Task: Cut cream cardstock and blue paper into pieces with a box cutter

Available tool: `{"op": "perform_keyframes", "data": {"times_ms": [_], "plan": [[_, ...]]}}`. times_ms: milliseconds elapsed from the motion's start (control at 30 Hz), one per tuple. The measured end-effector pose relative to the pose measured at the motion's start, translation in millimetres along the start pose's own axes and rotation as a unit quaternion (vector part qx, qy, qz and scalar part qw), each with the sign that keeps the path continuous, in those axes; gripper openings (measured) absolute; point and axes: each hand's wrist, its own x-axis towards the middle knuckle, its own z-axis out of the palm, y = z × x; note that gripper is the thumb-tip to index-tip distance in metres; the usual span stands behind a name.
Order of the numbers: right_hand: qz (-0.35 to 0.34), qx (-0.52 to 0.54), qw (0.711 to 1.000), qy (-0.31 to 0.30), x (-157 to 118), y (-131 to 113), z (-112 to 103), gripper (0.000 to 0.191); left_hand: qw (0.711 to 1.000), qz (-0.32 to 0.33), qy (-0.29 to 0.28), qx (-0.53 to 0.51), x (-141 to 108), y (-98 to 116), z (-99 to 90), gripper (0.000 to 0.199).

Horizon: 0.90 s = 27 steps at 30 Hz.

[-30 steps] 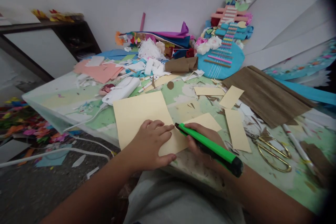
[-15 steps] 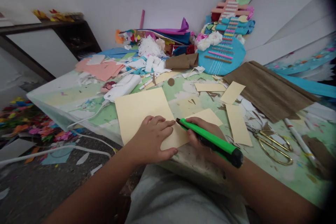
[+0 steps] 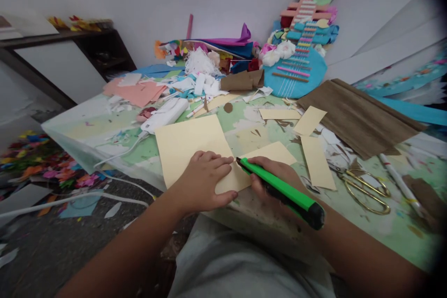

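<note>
A cream sheet of paper [image 3: 190, 142] lies at the table's near edge. My left hand [image 3: 209, 179] rests flat on its lower right part, fingers spread. In my right hand [image 3: 268, 179] is a green and black utility knife [image 3: 279, 184], its fingers wrapped round the handle. The knife's tip points left and meets the paper near its right edge, just beside my left fingertips. Whether the blade is out is hard to make out. Another cream piece [image 3: 274, 152] lies partly behind my right hand.
Gold-handled scissors [image 3: 366, 191] lie at the right, near cut cream strips [image 3: 317, 163] and brown paper [image 3: 359, 116]. A white power strip [image 3: 165, 114] with a cable sits left of the sheet. Paper scraps and a blue paper guitar shape [image 3: 296, 74] crowd the back.
The view has shifted slightly. My hands and the utility knife keep nearly the same place on the cream paper; the knife's back end appears a little lower.
</note>
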Motion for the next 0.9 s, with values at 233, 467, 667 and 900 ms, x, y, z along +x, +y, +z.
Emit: {"op": "perform_keyframes", "data": {"times_ms": [233, 467, 667, 900], "plan": [[-0.01, -0.007, 0.999, -0.038, -5.8, 6.1, 0.0, 0.026, 1.0, 0.001, 0.003, 0.004, 0.3, -0.1, 1.5, 0.043], [0.017, 0.009, 0.999, 0.042, -4.1, 6.0, 5.2, 0.021, 1.0, 0.006, 0.006, 0.008, -0.1, -0.3, 1.6, 0.045], [0.039, 0.022, 0.997, 0.065, -2.2, 5.0, 9.7, 0.022, 1.0, 0.007, 0.003, -0.002, -1.0, -1.2, -0.2, 0.044], [0.047, 0.02, 0.997, 0.054, -4.9, 7.5, 10.2, 0.022, 1.0, 0.004, -0.006, -0.014, -0.6, -2.7, -1.8, 0.043]]}}
